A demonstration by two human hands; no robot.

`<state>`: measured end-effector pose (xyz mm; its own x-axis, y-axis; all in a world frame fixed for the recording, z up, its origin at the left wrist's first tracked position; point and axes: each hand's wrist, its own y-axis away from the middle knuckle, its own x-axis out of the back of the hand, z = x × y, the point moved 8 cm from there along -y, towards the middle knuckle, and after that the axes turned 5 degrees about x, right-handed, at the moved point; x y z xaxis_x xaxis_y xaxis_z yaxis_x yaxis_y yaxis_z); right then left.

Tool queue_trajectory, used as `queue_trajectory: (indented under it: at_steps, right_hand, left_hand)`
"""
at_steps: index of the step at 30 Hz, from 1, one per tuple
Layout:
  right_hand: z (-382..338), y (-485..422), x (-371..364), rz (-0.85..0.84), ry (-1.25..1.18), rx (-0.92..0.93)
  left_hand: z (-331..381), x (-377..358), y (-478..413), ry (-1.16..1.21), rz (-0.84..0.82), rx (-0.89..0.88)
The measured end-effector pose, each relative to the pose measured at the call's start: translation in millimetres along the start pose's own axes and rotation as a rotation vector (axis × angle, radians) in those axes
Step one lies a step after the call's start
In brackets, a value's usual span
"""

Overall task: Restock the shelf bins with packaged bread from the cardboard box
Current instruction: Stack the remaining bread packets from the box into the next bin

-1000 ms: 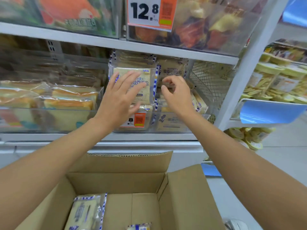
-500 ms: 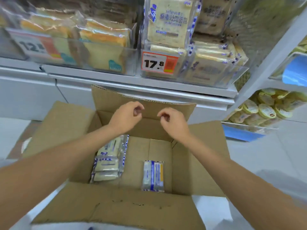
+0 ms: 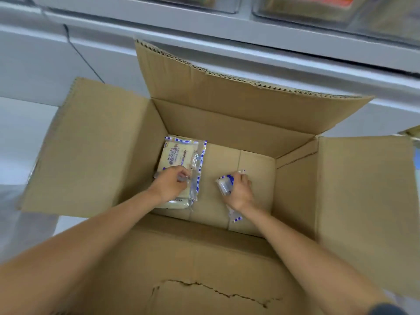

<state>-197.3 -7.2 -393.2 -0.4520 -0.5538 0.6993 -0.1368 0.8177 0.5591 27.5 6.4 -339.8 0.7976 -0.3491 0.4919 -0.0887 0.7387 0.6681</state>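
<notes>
An open cardboard box (image 3: pixel 109 151) sits on the floor below me, flaps spread out. Inside at the left lies a stack of packaged bread (image 3: pixel 177 155) in clear wrap with blue-checked edges. My left hand (image 3: pixel 171 184) is down in the box, its fingers curled on the near end of the top pack. My right hand (image 3: pixel 238 189) grips a second, smaller bread pack (image 3: pixel 225 184) on the box floor, mostly covering it. The shelf bins (image 3: pixel 295 10) show only as a blurred strip along the top edge.
The white shelf base (image 3: pixel 204 35) runs just behind the box's rear flap (image 3: pixel 227 92). The near flap (image 3: pixel 204 280) has a torn seam. Pale floor (image 3: pixel 25 137) lies to the left of the box.
My view has tipped down from the shelf to the box. Both hands dropped from above the box opening to its bottom and took hold of bread packs.
</notes>
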Motion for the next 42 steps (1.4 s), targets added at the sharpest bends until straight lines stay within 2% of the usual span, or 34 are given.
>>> queue_trajectory:
  at_steps: [2,4,5,6,7,9,11,13,17,21,25,27,29,32,34,38,40,42]
  right_hand:
    - [-10,-6,23,-0.011,-0.442,0.012]
    - [-24,-3,40,-0.148,-0.873,-0.026]
    - [-32,-1,45,-0.234,-1.008,-0.038]
    - [-39,2,52,-0.306,-1.034,-0.029]
    - [-44,4,56,-0.346,-0.954,-0.009]
    - [-42,2,57,-0.315,-0.615,0.017]
    - [-40,1,49,-0.246,-0.392,0.016]
    - [-36,2,29,-0.26,-0.374,-0.024]
    - [-39,3,2,-0.295,-0.399,-0.137]
    - [-43,-12,-5,-0.214,-0.325,-0.171]
    - [-53,-15,41,-0.191,-0.541,-0.057]
    - [-56,-6,72,-0.213,-0.642,-0.02]
    - [-63,4,96,-0.221,-0.851,0.006]
    - [-78,17,120,-0.181,-1.213,0.017]
    - [-90,27,127,-0.229,-1.203,0.076]
    - [-107,41,133,-0.22,-0.944,0.164]
    - [-125,43,123,-0.25,-0.9,0.203]
    - [-142,38,105,-0.308,-0.916,0.224]
  left_hand:
    - [10,-5,1,0.131,-0.047,0.014]
    - [29,-13,2,0.232,-0.12,0.01]
    - [39,-17,2,0.241,-0.155,0.002]
    - [47,-21,0,0.229,-0.177,-0.002]
    - [53,-23,-1,0.201,-0.182,0.001]
    - [56,-22,-3,0.194,-0.148,0.049]
    - [49,-18,-1,0.33,-0.14,0.163]
    - [38,-14,1,0.419,-0.158,0.231]
    - [20,7,0,0.278,-0.082,0.222]
    - [12,24,6,0.314,-0.082,0.233]
    - [21,34,5,0.162,-0.086,0.135]
    - [33,35,6,0.16,-0.087,0.109]
    - [46,31,11,0.287,-0.11,0.13]
    - [60,20,31,0.5,-0.231,0.226]
    - [65,25,41,0.559,-0.242,0.193]
    - [85,97,64,0.255,0.212,-0.12]
    - [79,123,75,0.426,0.285,-0.132]
    - [65,130,78,0.615,0.191,-0.024]
